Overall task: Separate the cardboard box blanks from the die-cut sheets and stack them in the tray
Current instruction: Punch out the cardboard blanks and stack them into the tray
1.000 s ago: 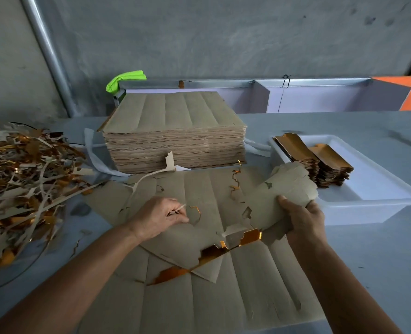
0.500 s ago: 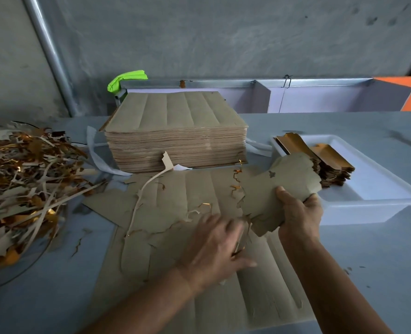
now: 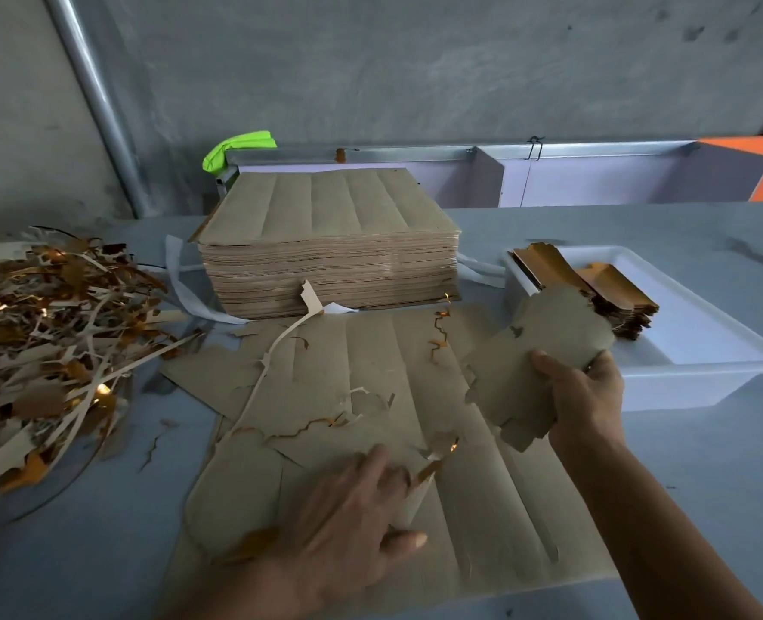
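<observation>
The right hand holds a separated blank in closed fingers just left of the tray, while the left hand presses the die-cut sheet on the desk with spread fingers, and a fast pull could tear the next blank.

Right hand grips a ragged-edged brown cardboard blank, lifted just beside the white plastic tray with gold-faced stacked blanks inside. Left hand lies flat on the torn brown die-cut sheet. Tall stack of uncut sheets behind; scrap strip pile far left
</observation>
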Demonstrator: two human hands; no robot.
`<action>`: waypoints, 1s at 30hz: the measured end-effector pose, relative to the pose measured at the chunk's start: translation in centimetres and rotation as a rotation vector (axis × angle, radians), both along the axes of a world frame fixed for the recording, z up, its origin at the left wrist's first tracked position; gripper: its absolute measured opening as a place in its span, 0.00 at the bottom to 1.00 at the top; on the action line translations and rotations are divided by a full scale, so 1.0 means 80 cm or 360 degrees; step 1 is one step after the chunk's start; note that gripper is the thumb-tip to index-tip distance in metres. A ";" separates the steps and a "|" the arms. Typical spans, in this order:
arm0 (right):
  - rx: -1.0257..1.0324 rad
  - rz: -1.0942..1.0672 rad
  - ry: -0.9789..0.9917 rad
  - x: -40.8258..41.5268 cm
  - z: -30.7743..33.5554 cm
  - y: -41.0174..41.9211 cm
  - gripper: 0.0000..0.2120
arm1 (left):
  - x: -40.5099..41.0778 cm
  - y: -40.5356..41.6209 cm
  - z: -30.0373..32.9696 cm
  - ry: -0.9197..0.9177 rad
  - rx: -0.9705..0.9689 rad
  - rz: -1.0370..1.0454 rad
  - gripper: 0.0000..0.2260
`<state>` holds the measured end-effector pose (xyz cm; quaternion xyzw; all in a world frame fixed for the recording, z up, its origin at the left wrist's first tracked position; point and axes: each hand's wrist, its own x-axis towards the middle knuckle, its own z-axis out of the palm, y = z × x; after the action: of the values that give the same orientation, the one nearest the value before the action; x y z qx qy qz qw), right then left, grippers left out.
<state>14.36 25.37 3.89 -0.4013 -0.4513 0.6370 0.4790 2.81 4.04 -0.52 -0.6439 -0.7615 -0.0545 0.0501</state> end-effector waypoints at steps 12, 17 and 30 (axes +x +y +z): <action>0.0474 0.0500 -0.0874 -0.007 -0.018 -0.014 0.33 | -0.019 0.020 0.002 -0.0516 0.0069 0.0461 0.08; 0.0369 0.0564 -0.1026 0.004 -0.022 -0.012 0.16 | -0.055 0.040 0.031 -0.2638 0.0773 0.0290 0.14; 0.0186 0.1160 -0.0969 -0.011 0.020 -0.045 0.04 | -0.055 0.087 0.112 -0.3533 0.0450 -0.0486 0.26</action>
<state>13.52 21.80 5.52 -0.3576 -0.7177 0.5905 0.0921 -1.56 11.03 8.45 -0.3140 -0.2850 -0.6877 -0.5892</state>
